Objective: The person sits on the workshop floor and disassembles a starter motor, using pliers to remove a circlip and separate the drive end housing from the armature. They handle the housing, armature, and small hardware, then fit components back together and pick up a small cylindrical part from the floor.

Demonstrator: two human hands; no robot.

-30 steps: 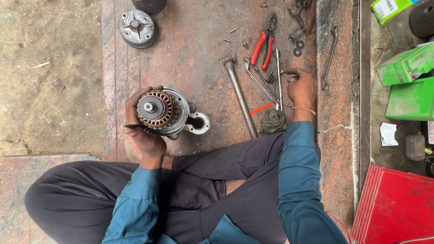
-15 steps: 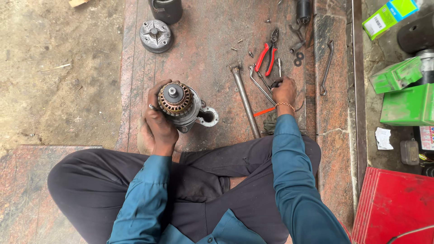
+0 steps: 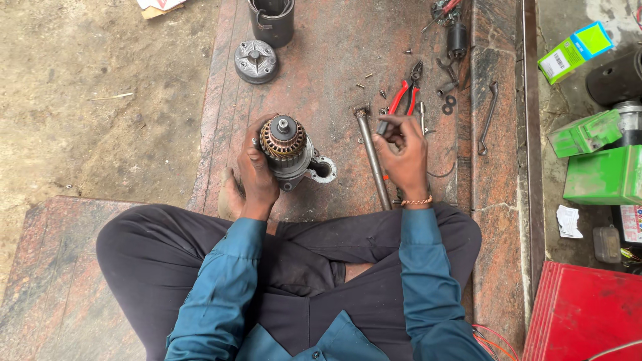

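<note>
Stone floor (image 3: 321, 60): left hand (image 3: 257, 177) grips motor armature (image 3: 286, 150); right hand (image 3: 404, 154) fingers pinch, perhaps, small part.

Left hand (image 3: 257, 175) clenched in a grip, right hand (image 3: 403, 152) raised with fingertips pinched.

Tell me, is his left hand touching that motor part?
Touching. The head view shows the left hand wrapped around the motor part, holding it upright.
</note>
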